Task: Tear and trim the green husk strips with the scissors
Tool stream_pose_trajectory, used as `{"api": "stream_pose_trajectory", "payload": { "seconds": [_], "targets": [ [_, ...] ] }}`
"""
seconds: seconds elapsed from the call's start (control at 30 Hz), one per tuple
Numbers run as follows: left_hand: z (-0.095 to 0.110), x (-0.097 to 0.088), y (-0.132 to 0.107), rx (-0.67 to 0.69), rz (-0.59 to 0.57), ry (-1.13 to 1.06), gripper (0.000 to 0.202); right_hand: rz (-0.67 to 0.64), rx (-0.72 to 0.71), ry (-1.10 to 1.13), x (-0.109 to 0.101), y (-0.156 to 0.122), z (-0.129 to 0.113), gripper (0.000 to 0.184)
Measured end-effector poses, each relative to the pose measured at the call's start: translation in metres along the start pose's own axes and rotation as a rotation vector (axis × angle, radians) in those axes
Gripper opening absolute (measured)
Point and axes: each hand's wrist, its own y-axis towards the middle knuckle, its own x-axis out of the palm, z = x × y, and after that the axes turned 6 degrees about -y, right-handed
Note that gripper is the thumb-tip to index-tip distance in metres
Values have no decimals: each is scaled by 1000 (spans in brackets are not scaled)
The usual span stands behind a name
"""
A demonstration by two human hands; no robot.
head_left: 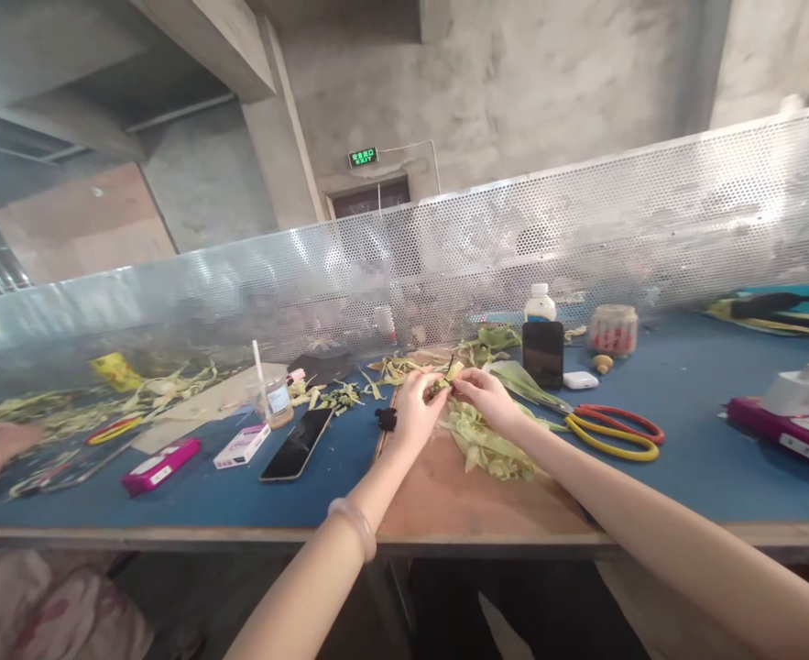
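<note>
small yellow-green piece between the fingers

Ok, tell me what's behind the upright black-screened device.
A white bottle: its cap and upper part show above the device, which hides its lower part. Anything else there is covered.

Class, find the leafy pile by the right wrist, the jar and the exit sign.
Leafy pile (487,447): head view, middle of the heap.
Jar (613,334): head view, front side.
Exit sign (363,158): head view, lit face.
</note>
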Motion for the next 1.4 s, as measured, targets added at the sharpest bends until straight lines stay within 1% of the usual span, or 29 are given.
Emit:
{"api": "stream_pose_trajectory", "payload": {
  "seconds": [0.1, 0.2, 0.3, 0.43, 0.6, 0.73, 0.8, 0.9, 1.0, 1.13, 1.27, 1.4],
  "targets": [
    [-2, 0, 5, 15, -46, 2, 24, -4, 17, 33, -1, -2, -2, 20],
    [-4, -1, 11, 23, -98, -29, 22, 20, 31, 63, -3, -1, -2, 19],
    [-5, -1, 16, 18, -145, -55, 20, 40, 16, 63, -5, 0, -2, 18],
    [-7, -1, 21, 17, -201, -70, 21, 61, 36, 61, -8, 2, 3, 18],
    [-6, -1, 24, 48, -265, -73, 21, 77, 73, 83, -9, 3, 10, 20],
    [-3, 1, 24, 54, -249, -65, 20, 61, 77, 135, -6, 2, 9, 20],
    [-1, 1, 25, 47, -239, -61, 20, 71, 79, 164, -3, 1, 4, 17],
    [-1, 3, 28, 18, -257, -66, 22, 98, 84, 163, 0, 1, -2, 15],
    [-2, 5, 30, -11, -257, -57, 24, 117, 86, 162, 1, 3, -4, 17],
    [-1, 8, 32, -11, -230, -66, 24, 160, 111, 171, 0, 8, -1, 22],
    [1, 10, 34, -12, -204, -45, 23, 127, 122, 108, -5, 11, -3, 24],
    [4, 8, 34, -31, -245, -66, 21, 95, 140, 69, -8, 11, -6, 26]
  ]
}}
